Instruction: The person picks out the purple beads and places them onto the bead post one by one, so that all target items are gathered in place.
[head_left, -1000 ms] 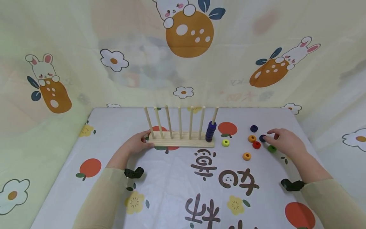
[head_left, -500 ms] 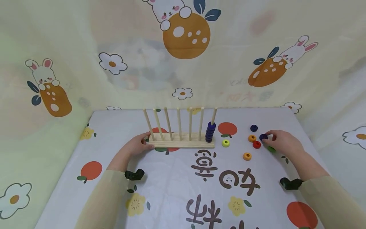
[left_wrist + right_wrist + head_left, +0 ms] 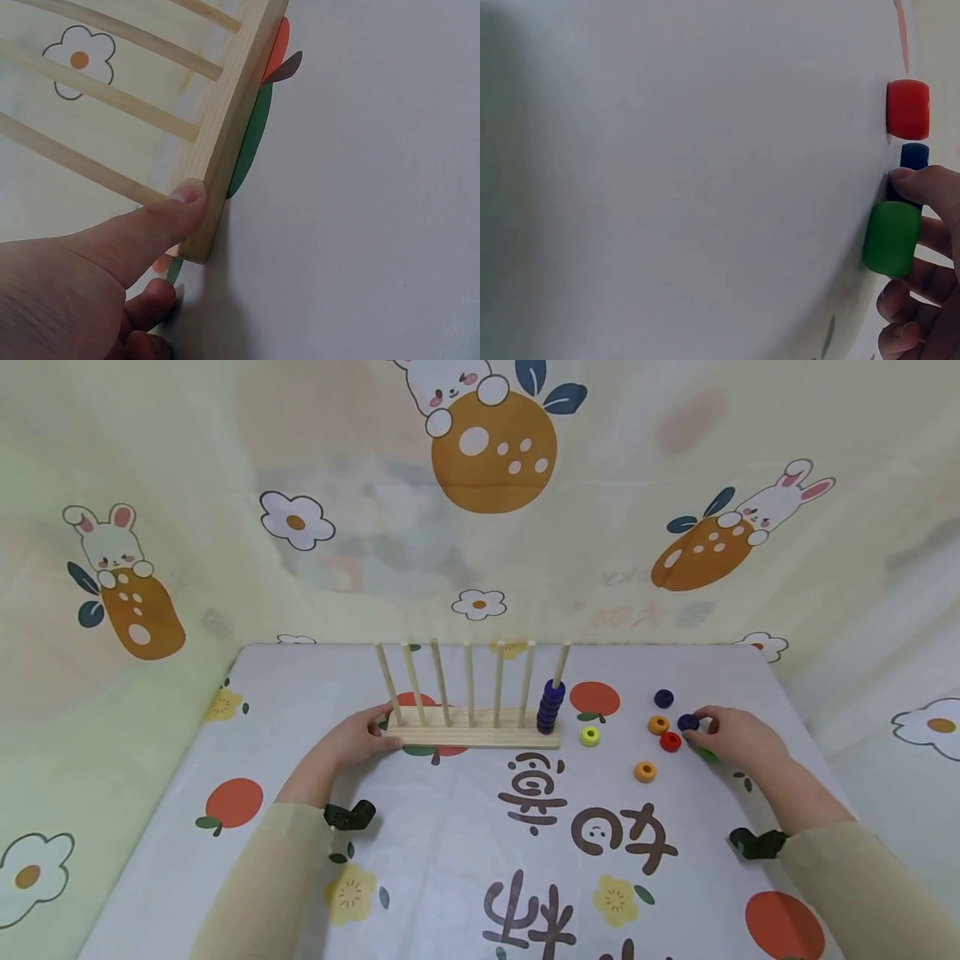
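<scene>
A wooden peg rack (image 3: 480, 737) has several upright pegs; dark blue beads (image 3: 551, 707) are stacked on the rightmost one. My left hand (image 3: 358, 739) grips the rack's left end, thumb on the base in the left wrist view and the other fingers partly hidden behind it. On the right, my right hand (image 3: 742, 745) pinches a dark blue bead (image 3: 687, 722) lying among the loose beads. A green bead (image 3: 892, 238) sits right beside the fingers, and a red bead (image 3: 908, 110) lies just past the pinched one.
Near the right hand lie another dark blue bead (image 3: 663, 698), an orange bead (image 3: 657, 725) and a second orange bead (image 3: 645, 772). A yellow-green bead (image 3: 589, 737) rests just right of the rack. A printed cloth (image 3: 450, 843) covers the table, with a patterned curtain (image 3: 360, 568) behind.
My right hand has come in slightly to the left, its fingers closing on the dark blue bead and covering more of the green one. The left hand stays on the rack.
</scene>
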A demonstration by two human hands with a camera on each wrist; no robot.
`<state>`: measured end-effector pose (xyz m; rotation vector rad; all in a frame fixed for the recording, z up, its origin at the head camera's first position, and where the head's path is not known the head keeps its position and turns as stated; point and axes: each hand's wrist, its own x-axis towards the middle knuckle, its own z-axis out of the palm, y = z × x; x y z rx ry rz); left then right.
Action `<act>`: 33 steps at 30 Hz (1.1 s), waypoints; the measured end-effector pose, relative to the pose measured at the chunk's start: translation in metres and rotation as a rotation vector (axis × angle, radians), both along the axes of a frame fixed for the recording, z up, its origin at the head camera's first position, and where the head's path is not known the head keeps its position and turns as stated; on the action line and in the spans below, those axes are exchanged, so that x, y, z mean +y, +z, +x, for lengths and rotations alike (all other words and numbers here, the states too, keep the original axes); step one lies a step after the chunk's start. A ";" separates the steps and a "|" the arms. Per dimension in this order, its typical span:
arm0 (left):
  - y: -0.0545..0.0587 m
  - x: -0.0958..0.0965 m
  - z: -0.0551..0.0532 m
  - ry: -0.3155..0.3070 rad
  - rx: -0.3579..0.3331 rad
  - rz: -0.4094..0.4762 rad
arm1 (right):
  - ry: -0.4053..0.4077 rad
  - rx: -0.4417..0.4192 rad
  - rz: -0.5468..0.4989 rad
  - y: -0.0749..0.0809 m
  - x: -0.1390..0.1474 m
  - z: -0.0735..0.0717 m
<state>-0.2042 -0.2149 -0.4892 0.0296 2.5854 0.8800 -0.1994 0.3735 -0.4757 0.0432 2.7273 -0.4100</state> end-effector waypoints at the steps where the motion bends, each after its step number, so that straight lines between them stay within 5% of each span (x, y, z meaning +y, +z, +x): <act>1: 0.000 0.000 0.000 0.004 -0.004 0.002 | -0.001 0.000 0.001 0.000 0.000 0.000; 18: 0.001 0.000 0.000 -0.009 0.001 0.005 | -0.070 0.013 -0.047 -0.001 0.000 0.006; 33: -0.001 0.001 0.000 0.019 -0.014 -0.003 | -0.076 0.194 -0.054 0.020 -0.014 0.012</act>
